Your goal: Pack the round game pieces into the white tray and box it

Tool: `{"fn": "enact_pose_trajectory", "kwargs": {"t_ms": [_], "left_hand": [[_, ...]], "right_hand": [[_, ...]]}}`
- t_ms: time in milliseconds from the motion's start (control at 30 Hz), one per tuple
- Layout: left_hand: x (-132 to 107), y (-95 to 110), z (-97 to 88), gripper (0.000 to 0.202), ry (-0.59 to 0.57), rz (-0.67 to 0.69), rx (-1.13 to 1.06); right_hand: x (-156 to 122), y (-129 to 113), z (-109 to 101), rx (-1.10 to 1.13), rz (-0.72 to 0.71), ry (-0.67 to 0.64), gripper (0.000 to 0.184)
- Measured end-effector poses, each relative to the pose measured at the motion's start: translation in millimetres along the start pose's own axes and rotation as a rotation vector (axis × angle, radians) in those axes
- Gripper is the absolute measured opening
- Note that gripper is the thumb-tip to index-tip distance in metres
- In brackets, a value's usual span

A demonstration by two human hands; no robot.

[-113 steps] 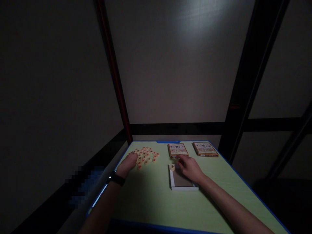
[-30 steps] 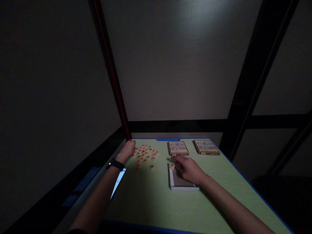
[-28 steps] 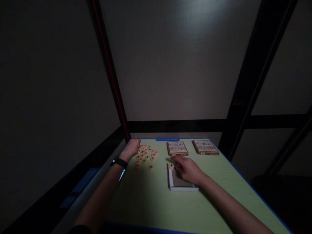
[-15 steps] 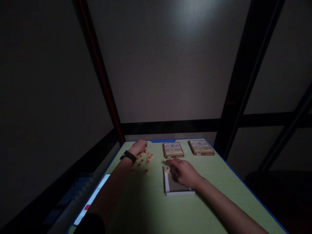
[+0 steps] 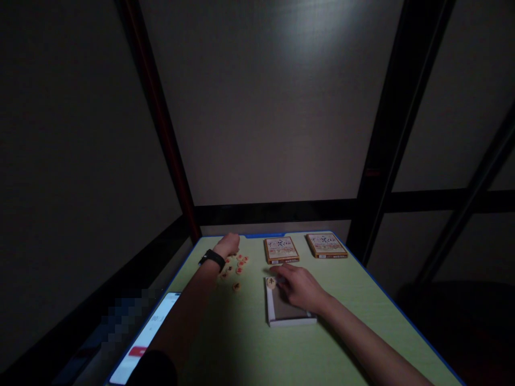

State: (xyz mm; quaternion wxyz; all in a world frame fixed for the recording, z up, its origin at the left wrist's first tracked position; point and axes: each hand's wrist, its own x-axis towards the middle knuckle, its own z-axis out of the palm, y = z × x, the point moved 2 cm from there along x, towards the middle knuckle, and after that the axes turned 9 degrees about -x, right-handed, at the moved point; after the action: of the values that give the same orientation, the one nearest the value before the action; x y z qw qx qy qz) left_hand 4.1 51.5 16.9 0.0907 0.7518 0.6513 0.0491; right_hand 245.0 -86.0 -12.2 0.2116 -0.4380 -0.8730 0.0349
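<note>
My left hand (image 5: 228, 244), with a black watch at the wrist, lies over the far side of a heap of small round game pieces (image 5: 235, 264) with red and black marks; its fingers curl down onto them, and what they hold is hidden. My right hand (image 5: 300, 285) rests flat with spread fingers on an open shallow white box (image 5: 287, 316). One round piece (image 5: 271, 282) sits at the box's far left corner, by my fingertips.
Two closed orange game boxes (image 5: 281, 249) (image 5: 326, 245) lie at the far edge of the green table (image 5: 249, 343). A lit phone (image 5: 145, 343) lies at the table's left edge. Dark frame posts rise behind the table's far corners.
My left hand has slid across the pile from its left side to its far side. The pile looks thinner and more scattered. The right hand has stayed on the box. The view shifted right.
</note>
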Motion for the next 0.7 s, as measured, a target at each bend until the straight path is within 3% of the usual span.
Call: {"fn": "enact_pose_trajectory", "kwargs": {"t_ms": [233, 367, 400, 533, 700], "left_hand": [[-8.6, 5.7, -13.7, 0.023, 0.083, 0.046, -0.100], [-23.7, 30.7, -14.0, 0.024, 0.146, 0.146, -0.228], [-28.7, 39.2, -10.2, 0.026, 0.149, 0.183, -0.300], [-50.5, 71.0, 16.3, 0.023, 0.036, 0.397, -0.949], [-71.0, 83.9, 45.1, 0.030, 0.000, 0.349, -1.254]], "right_hand": [[2.3, 3.4, -1.4, 0.098, 0.060, 0.040, 0.059], [4.2, 8.6, 0.8, 0.196, 0.094, 0.208, 0.056], [4.5, 9.7, 1.6, 0.216, 0.090, 0.268, 0.055], [3.8, 10.6, 4.6, 0.246, 0.014, 0.434, 0.047], [1.1, 7.7, 6.3, 0.182, -0.062, 0.457, 0.030]]}}
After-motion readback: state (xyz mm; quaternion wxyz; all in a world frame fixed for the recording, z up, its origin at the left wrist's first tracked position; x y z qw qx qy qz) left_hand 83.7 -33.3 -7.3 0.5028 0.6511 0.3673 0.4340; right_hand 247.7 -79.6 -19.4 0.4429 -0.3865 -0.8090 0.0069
